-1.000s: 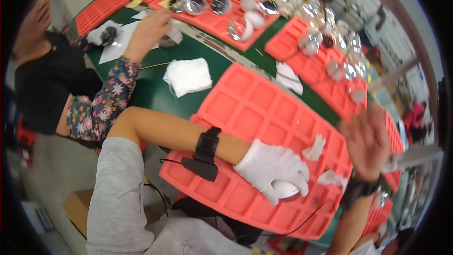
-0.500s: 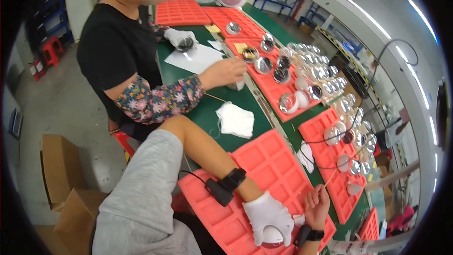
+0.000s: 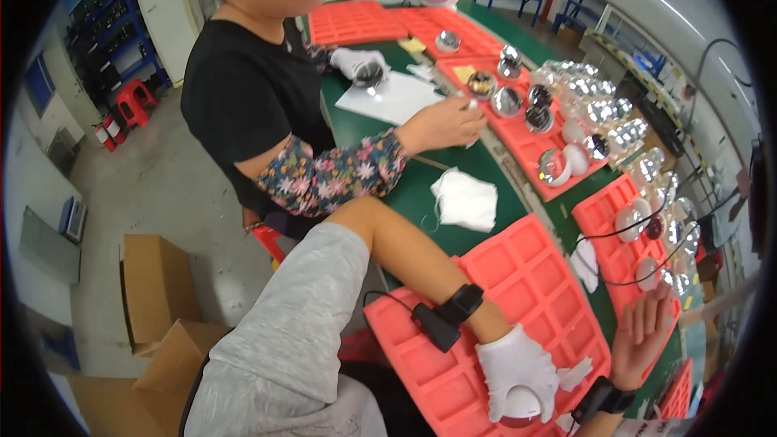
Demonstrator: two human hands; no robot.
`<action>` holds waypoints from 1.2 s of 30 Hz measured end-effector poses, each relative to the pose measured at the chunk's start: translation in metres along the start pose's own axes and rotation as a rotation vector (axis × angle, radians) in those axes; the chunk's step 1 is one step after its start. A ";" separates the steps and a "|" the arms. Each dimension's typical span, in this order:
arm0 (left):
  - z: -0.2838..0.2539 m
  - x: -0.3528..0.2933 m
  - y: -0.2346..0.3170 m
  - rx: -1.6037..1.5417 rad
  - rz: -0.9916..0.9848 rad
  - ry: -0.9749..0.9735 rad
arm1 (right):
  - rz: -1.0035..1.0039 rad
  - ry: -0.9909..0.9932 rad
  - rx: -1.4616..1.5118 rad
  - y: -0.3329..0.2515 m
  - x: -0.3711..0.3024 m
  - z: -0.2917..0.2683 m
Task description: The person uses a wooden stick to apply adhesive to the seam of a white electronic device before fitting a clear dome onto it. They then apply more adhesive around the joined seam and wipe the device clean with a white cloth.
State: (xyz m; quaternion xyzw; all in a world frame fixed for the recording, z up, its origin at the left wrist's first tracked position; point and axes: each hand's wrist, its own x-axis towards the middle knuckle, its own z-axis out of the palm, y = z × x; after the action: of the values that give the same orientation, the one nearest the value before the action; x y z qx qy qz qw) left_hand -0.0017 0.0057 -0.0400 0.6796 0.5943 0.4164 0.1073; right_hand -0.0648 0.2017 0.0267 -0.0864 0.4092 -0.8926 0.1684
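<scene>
My left hand [image 3: 516, 368], in a white glove, is closed around a round domed piece [image 3: 522, 405]. That piece looks white on top with a dark red rim, and its lower part is cut off by the picture's edge. Beneath it lies a pink-red compartment tray [image 3: 518, 263]. A crumpled white tissue [image 3: 575, 374] rests beside the glove. My bare right hand [image 3: 642, 336] is raised with its fingers stretched out, at the near end of another red tray [image 3: 619, 231] that bears shiny domed pieces [image 3: 633, 220]. I make out nothing in its fingers.
At the left a co-worker sits with one gloved hand [image 3: 360, 66] on a domed piece and one bare hand [image 3: 445, 123]. A folded white cloth [image 3: 465, 201] lies on the green table. Black cable [image 3: 623, 282] loops over the right tray. Cardboard boxes [image 3: 158, 291] stand on the floor.
The view has swung left, so the scene sits further right. My right hand has moved forward toward the right tray and its fingers have straightened; the thin stick seen there before no longer shows.
</scene>
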 end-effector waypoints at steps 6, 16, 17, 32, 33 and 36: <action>0.008 -0.011 -0.001 0.029 0.046 0.064 | 0.027 0.052 -0.510 0.064 -0.021 -0.013; 0.009 -0.010 0.003 -0.004 -0.053 0.031 | 0.066 0.048 -0.395 0.058 -0.024 -0.020; 0.008 -0.010 0.003 0.009 -0.070 0.025 | 0.065 0.040 -0.411 0.058 -0.025 -0.021; 0.005 -0.009 0.000 -0.062 0.031 0.078 | -0.160 0.138 -0.092 0.010 -0.015 -0.030; 0.005 -0.008 -0.001 -0.062 0.041 0.084 | -0.162 0.134 -0.096 0.008 -0.014 -0.034; 0.009 -0.009 0.000 -0.052 0.045 0.085 | -0.158 0.215 0.045 0.011 -0.015 -0.039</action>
State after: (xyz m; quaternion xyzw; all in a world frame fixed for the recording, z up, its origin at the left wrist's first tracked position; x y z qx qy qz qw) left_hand 0.0051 0.0004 -0.0501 0.6713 0.5721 0.4625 0.0900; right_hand -0.0596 0.2280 -0.0070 -0.0183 0.3968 -0.9161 0.0547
